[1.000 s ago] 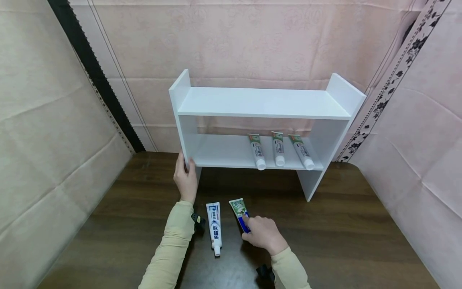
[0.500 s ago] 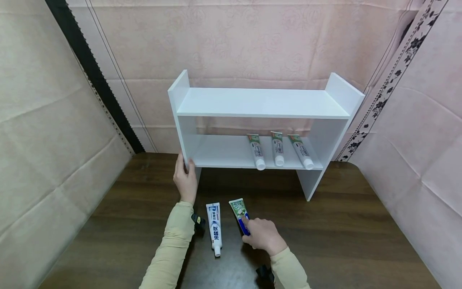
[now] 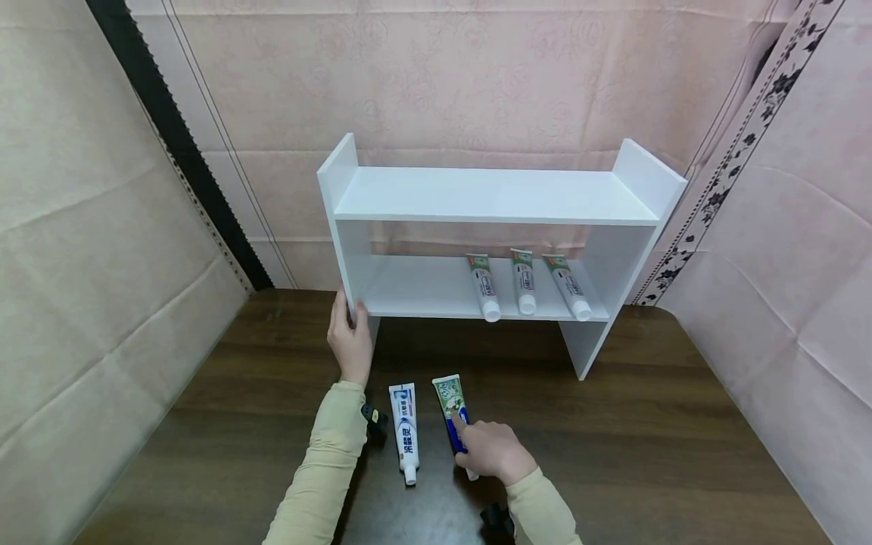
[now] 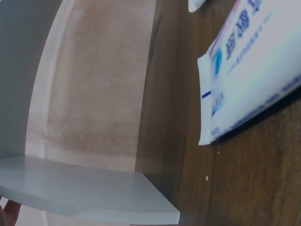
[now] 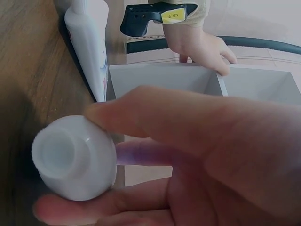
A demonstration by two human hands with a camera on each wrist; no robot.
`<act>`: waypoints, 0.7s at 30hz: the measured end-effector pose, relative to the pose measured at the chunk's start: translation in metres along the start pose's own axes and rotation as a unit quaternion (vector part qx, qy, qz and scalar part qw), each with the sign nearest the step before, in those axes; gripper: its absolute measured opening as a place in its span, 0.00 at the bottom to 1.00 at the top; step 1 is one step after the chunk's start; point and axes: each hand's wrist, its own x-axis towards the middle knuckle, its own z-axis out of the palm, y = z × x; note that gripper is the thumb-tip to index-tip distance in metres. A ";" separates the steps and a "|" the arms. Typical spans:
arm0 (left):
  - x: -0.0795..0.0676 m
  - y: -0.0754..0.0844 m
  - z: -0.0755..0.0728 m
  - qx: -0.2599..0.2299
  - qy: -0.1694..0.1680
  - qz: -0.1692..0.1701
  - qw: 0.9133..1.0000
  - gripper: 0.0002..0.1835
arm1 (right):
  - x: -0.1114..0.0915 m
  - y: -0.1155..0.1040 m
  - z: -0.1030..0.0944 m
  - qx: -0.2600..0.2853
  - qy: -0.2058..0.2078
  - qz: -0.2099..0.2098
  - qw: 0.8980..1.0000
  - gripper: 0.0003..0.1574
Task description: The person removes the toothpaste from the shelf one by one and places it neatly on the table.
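White shelf unit, two-tier, board-built (image 3: 497, 195), fills the middle of the frame. Left hand (image 3: 350, 344) grips its left side panel at lower-tier height, fingers outside, thumb at the inner side of the front edge.

Right hand (image 3: 492, 448), lower centre, grasps a green-and-blue flat toothpaste tube (image 3: 450, 393), crimped end pointing up the frame. Hand covers part of the tube; right wrist view shows its white cap between thumb and fingers. Can't tell if the tube touches the dark brown wood-grain counter (image 3: 647, 454).

Nearest obstacle: white-and-blue toothpaste tube (image 3: 405, 424), flat on the counter between the left forearm and the grasped tube, cap toward the bottom of the frame. Not touched by either hand.

Lower tier, right half, already carries three green-and-white toothpaste tubes (image 3: 524, 281), caps toward the front edge, rightmost one slanted. Left half of that tier is bare. Pale patterned cloth (image 3: 477, 83) behind, a black band (image 3: 184, 144) upper left.
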 end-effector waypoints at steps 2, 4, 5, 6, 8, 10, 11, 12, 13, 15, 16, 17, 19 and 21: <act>0.000 0.000 0.000 0.001 0.000 -0.001 1.000 0.24 | 0.000 0.000 0.001 -0.002 -0.004 0.000 1.000 0.40; -0.001 0.000 0.000 0.002 0.000 -0.002 1.000 0.24 | 0.000 -0.001 0.001 -0.003 -0.008 0.001 1.000 0.40; -0.001 0.000 0.000 0.002 0.000 -0.003 1.000 0.24 | 0.001 -0.001 0.001 -0.003 -0.011 0.001 1.000 0.41; -0.001 0.000 0.000 0.002 0.000 -0.003 1.000 0.24 | 0.000 -0.001 0.002 -0.004 -0.012 0.002 1.000 0.41; -0.001 0.000 0.000 0.003 -0.001 -0.006 1.000 0.24 | 0.000 -0.001 0.002 -0.007 -0.013 0.000 1.000 0.41; 0.000 0.000 0.000 0.002 -0.001 -0.005 1.000 0.24 | 0.000 -0.001 0.001 -0.011 -0.015 0.000 1.000 0.42; 0.000 0.000 0.000 0.003 -0.001 -0.005 1.000 0.24 | 0.000 -0.002 0.001 -0.011 -0.016 0.000 1.000 0.42; 0.000 0.000 0.000 0.003 -0.001 -0.005 1.000 0.24 | 0.000 -0.002 0.001 -0.011 -0.016 0.001 1.000 0.42; 0.000 0.000 0.000 0.002 -0.001 -0.005 1.000 0.24 | 0.000 -0.002 0.000 -0.012 -0.017 0.001 1.000 0.43; 0.000 -0.001 0.000 0.004 0.001 -0.003 1.000 0.23 | 0.000 -0.002 0.000 -0.011 -0.019 0.002 1.000 0.43; 0.000 -0.001 0.000 0.005 0.002 -0.001 1.000 0.23 | 0.000 -0.003 0.000 -0.009 -0.019 0.003 1.000 0.43; 0.000 -0.001 0.000 0.004 0.002 0.000 1.000 0.23 | 0.000 -0.003 0.000 -0.008 -0.019 0.004 1.000 0.43; 0.000 -0.001 0.000 0.005 0.004 0.003 1.000 0.23 | 0.000 -0.003 0.000 -0.008 -0.018 0.003 1.000 0.43; -0.001 -0.002 0.000 0.005 0.005 0.004 1.000 0.23 | 0.000 -0.002 0.000 -0.004 -0.019 0.002 1.000 0.43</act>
